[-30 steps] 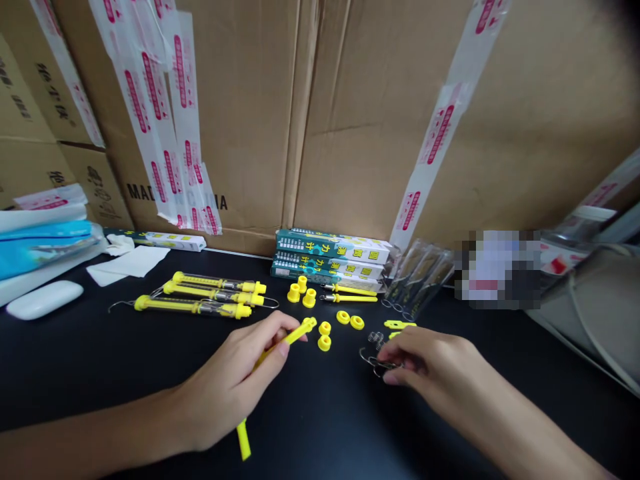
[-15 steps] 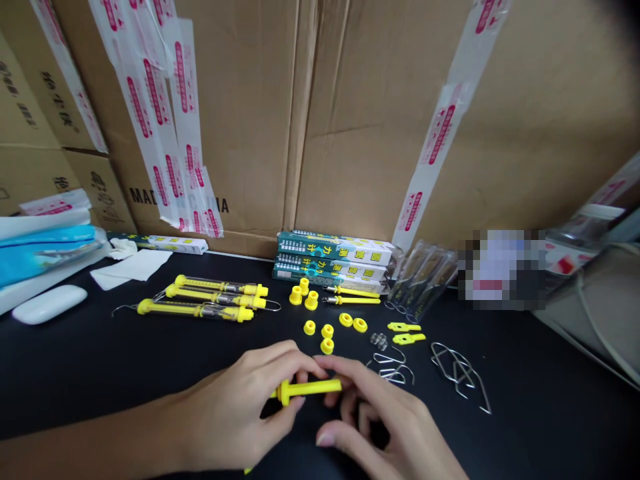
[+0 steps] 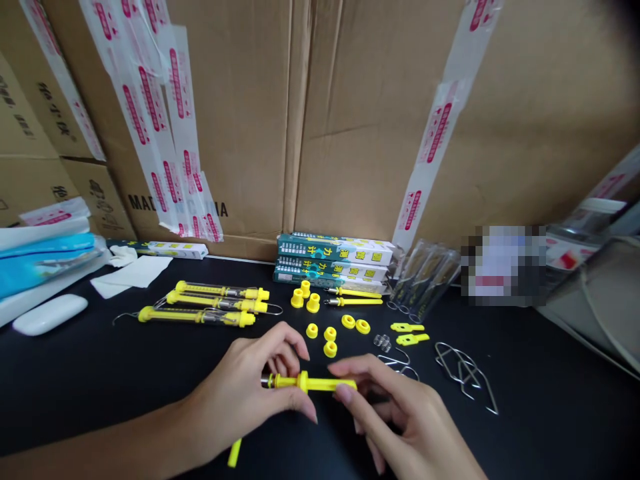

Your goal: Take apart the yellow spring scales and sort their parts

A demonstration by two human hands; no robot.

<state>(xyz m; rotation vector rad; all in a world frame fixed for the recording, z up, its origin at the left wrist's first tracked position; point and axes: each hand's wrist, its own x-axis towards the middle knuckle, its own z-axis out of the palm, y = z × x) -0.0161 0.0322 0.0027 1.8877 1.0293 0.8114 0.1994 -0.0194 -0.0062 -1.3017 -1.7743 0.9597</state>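
Note:
A yellow spring scale rod (image 3: 325, 385) lies level between my hands, with a round collar partway along it and a metal spring end at its left. My left hand (image 3: 260, 383) has its curled fingers around the spring end; its thumb and forefinger stand apart on either side of the collar. With thumb and fingers, my right hand (image 3: 395, 413) pinches the rod's right end. Below my left wrist a yellow strip (image 3: 235, 452) shows, partly hidden. Just beyond my hands are small yellow caps (image 3: 330, 349) and yellow rings (image 3: 363, 327).
Assembled spring scales (image 3: 200, 315) lie at left, near a white mouse (image 3: 50, 313). Printed boxes (image 3: 333, 250) are stacked against the cardboard (image 3: 240, 133). Clear tubes (image 3: 425, 280), small springs (image 3: 383, 343), flat yellow tabs (image 3: 413, 339) and wire hooks (image 3: 467, 377) are at right.
My left thumb and forefinger have spread away from the collar. The right thumb has closed onto the rod's right end, and the rod has shifted right, exposing its metal end.

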